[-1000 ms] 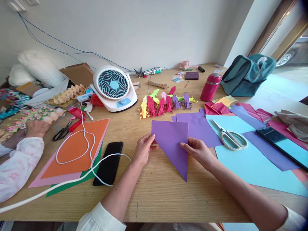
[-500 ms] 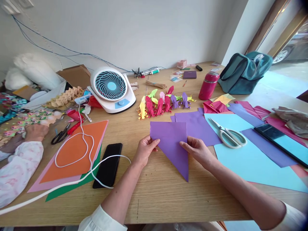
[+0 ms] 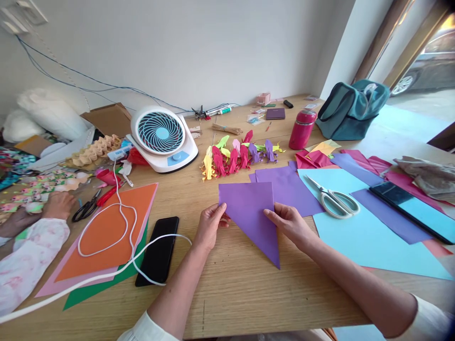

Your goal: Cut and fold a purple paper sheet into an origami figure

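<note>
A purple sheet of paper (image 3: 250, 208) is held up above the table, its lower part slanting to a point at the bottom right. My left hand (image 3: 212, 225) pinches its left edge, thumb in front. On the right edge, my right hand (image 3: 289, 222) grips it with the thumb on the front and the fingers behind. More purple paper (image 3: 289, 187) lies just behind it. White-handled scissors (image 3: 336, 199) rest on light blue paper (image 3: 359, 241) to the right of my right hand.
Folded paper figures (image 3: 234, 156) lie beyond the paper, near a white fan (image 3: 161, 137). A red flask (image 3: 303, 129) and a teal bag (image 3: 353, 111) stand at the back right. Left are a black phone (image 3: 158, 251), a white cable (image 3: 124, 227), orange paper (image 3: 103, 237) and a co-worker's hand (image 3: 59, 204).
The view has shifted slightly. Both my hands keep hold of the purple paper, which has barely moved. At the left, the co-worker's hands have shifted a little.
</note>
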Motion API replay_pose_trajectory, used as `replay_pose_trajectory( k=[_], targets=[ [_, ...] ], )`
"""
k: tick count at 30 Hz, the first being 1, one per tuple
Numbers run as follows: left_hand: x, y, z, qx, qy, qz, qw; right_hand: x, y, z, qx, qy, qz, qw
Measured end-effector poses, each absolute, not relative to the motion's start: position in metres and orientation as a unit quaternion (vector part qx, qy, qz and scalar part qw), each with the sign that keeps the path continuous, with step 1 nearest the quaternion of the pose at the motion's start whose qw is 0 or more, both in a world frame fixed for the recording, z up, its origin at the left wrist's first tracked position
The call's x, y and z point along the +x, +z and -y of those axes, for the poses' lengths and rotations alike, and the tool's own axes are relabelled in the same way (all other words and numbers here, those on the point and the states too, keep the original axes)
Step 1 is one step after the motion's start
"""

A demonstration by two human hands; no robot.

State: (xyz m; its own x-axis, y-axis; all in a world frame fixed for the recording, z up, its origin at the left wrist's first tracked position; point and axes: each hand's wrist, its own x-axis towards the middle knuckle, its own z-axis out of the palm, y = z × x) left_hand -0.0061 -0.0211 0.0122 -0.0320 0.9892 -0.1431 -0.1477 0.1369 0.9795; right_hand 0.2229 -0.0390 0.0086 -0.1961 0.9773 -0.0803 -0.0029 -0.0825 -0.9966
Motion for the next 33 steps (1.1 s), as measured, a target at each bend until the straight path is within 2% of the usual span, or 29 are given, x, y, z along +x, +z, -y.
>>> replay_pose_trajectory(
  k=[15,20,28,33],
  targets=[
    [-0.001,0.01,0.022,0.437,0.499,-0.473,0.58,0.221,0.013,0.04,-0.441,0.635,0.459,0.438],
    [-0.003,0.016,0.024,0.461,0.499,-0.468,0.565,0.223,0.013,0.038,-0.428,0.617,0.498,0.434],
    [-0.011,0.028,0.029,0.487,0.545,-0.437,0.524,0.233,0.021,0.043,-0.468,0.442,0.619,0.45],
    [-0.022,0.048,0.039,0.591,0.568,-0.333,0.466,0.232,0.04,0.055,-0.385,0.268,0.707,0.529]
  ],
)
